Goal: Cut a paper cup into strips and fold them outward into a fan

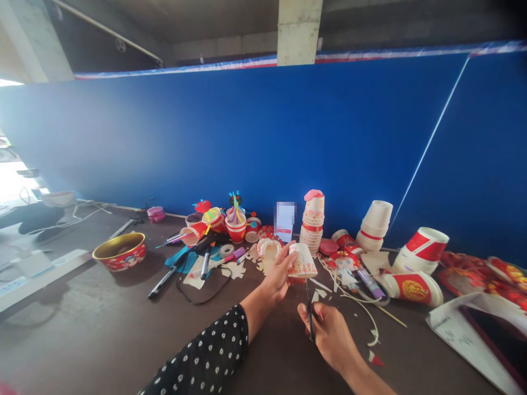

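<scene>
A blue partition (255, 137) stands behind the dark table (230, 356). From the paper cup (308, 259) at its middle, a white tray (447, 325) lies at four o'clock, a gold-lined bowl (127, 263) at nine, a cup tower (313, 225) close at one, a toppled red cup (411, 289) at three, a phone (285, 219) at eleven. The left hand (282, 271) grips the paper cup; the right hand (327, 326) clasps scissors (310, 321) at six. The red cup's gold emblem may hold lettering, too blurred to read.

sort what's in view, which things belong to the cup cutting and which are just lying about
In use:
- paper cup, in the left hand
- scissors, in the right hand

Apparently lying about:
- gold-lined bowl
- purple tube
- doll figure
</scene>
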`<state>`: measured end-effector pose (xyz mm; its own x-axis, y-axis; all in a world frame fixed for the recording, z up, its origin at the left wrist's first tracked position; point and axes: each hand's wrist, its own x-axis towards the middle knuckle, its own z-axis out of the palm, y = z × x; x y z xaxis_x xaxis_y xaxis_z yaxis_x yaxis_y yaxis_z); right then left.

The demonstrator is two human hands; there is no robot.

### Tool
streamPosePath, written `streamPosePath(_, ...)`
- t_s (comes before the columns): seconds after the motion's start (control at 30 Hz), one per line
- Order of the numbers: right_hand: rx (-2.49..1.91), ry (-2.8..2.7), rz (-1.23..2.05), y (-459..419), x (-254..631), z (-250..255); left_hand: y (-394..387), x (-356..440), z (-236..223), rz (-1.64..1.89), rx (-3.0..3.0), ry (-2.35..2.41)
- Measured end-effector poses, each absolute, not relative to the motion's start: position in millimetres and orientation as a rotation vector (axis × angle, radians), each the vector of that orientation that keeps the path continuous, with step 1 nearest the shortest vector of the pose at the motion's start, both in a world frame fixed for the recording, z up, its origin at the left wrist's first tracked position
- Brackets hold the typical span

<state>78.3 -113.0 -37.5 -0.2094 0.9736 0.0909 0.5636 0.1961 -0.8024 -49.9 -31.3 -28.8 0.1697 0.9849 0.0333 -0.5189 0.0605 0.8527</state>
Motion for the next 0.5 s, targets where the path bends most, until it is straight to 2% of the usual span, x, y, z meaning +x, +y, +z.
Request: streamPosePath(0.5,-1.434,-1.837,0.851,-111.1,79.9,-42.9,-35.0,-46.8,-25.5,1.26,0.899,0.71)
